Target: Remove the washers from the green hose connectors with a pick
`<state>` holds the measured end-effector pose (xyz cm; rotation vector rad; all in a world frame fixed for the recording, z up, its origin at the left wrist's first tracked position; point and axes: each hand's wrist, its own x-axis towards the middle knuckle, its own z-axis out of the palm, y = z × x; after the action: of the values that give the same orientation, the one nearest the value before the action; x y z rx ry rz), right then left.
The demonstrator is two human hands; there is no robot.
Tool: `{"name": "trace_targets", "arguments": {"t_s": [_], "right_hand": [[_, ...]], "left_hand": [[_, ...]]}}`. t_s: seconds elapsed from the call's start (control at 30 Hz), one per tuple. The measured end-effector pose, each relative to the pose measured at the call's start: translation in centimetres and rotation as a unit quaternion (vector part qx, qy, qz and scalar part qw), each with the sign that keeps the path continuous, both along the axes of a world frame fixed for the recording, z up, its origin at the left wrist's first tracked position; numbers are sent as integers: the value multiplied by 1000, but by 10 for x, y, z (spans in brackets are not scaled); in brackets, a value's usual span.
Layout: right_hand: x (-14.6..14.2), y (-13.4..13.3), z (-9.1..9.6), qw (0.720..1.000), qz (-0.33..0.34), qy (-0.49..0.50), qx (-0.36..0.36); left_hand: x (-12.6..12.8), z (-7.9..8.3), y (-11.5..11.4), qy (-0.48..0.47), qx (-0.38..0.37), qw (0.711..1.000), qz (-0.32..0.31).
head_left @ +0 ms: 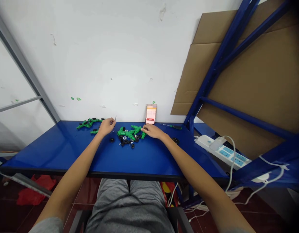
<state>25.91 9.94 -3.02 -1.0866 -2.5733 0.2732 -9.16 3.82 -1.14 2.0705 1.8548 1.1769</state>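
My left hand (107, 126) is closed in a pinch above the blue table, left of the middle. A thin dark rod (116, 118) sticks up from its fingertips; its lower end is hidden. My right hand (153, 130) has its fingers curled down over a green plastic pipe fitting (143, 135) at the right end of a pile. In that pile lie more green branched fittings (126, 133), black round caps (126, 141) and white rings (124, 138). One black cap (112, 140) sits apart, below my left hand. Joined green pieces with black parts (88, 122) rest farther left.
A lit phone (151, 115) leans against the white wall behind my right hand. A screwdriver (175, 127) lies at the back right of the blue table (139, 161). The power strip (223, 150) with cables is beside blue metal framing and cardboard (256, 81) on the right.
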Motion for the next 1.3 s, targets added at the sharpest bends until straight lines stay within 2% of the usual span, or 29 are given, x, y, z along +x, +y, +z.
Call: {"name": "trace_targets", "arguments": {"t_s": [0.27,0.43,0.53,0.57,0.67,0.8,0.9,1.07,1.3], "right_hand": [[1,-3,4,1000,5,11,1],[-2,-9,9,999,-10,42,21],[-10,-19,16,994,-29,84,66],[-14,-23,19,987,-34,118,105],[-25,-38,27,969,-11,186,163],[-40,-57,31,970,48,206,121],[-49,-66,27,972,68,206,86],[-60,-72,20,977,59,197,47],[-59,-68,19,981,62,175,60]], "left_hand": [[7,6,-7,-83,47,995,5],[14,10,-11,-171,37,984,-37],[20,11,-12,-229,24,970,-81],[23,12,-12,-243,24,965,-93],[29,15,-15,-295,33,946,-128],[35,19,-21,-371,32,913,-170],[39,20,-24,-384,20,904,-188],[45,20,-29,-368,-12,902,-227],[49,14,-27,-328,-55,915,-228]]}}
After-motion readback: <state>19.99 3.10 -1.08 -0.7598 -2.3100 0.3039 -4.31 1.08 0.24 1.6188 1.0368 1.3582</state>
